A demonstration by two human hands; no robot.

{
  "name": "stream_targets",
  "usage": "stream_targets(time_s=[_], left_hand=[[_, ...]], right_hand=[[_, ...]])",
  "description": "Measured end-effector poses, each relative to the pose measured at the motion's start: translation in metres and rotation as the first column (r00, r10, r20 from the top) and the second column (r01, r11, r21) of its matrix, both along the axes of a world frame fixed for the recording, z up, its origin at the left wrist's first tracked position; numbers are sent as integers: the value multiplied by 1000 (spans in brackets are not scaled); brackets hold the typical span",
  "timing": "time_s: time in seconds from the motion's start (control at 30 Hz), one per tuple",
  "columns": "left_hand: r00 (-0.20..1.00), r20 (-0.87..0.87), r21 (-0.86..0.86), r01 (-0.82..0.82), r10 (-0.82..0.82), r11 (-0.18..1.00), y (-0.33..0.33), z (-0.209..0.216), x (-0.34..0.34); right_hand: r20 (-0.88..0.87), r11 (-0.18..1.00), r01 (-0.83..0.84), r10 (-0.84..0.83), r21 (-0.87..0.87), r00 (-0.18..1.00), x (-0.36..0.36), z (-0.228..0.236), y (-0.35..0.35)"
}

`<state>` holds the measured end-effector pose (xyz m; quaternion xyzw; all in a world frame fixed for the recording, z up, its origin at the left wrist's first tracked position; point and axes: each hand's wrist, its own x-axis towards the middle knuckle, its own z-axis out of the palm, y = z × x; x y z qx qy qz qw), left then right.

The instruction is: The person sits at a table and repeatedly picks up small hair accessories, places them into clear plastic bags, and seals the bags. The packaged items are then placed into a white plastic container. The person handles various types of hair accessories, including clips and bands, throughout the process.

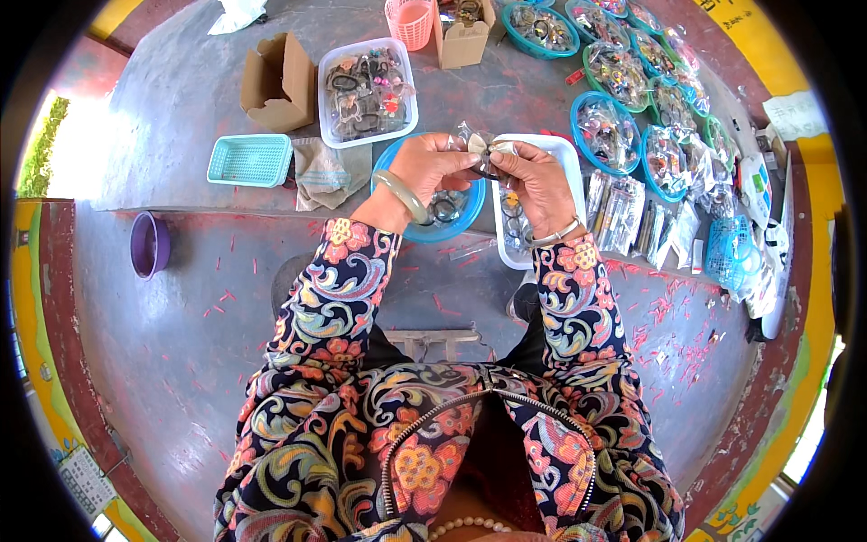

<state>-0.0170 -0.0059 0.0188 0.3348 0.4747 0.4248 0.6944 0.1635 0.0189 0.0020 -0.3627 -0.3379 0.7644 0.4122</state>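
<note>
Both my hands are raised over the near edge of the work surface, thumbs facing each other. Between them is a dark hair tie with a pale bow [479,144], with clear plastic film around it. My left hand [420,176], a jade-like bangle on its wrist, pinches its left side. My right hand [539,185], wearing a metal bangle, pinches the other side. Under my left hand stands a round blue basket [411,233] with dark hair ties in it. Below my right hand is a white tray [517,257] holding bagged pieces, partly hidden by the hand.
Left of the hands are a white tub [363,142] of bagged hair ties, a folded cloth [330,172], an empty turquoise basket [249,160] and an open cardboard box [278,86]. Several filled baskets [607,167] and flat packets [617,212] crowd the right. A purple bucket [150,246] stands lower left.
</note>
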Motion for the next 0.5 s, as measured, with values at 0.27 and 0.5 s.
stream_targets(time_s=[0.27, 0.5], left_hand=[[993, -115, 14, -17, 19, 1000, 0, -1, -1], [997, -54, 36, -50, 52, 998, 0, 0, 1]], right_hand=[[91, 998, -61, 64, -31, 994, 8, 6, 3], [115, 999, -41, 43, -20, 992, 5, -1, 3]])
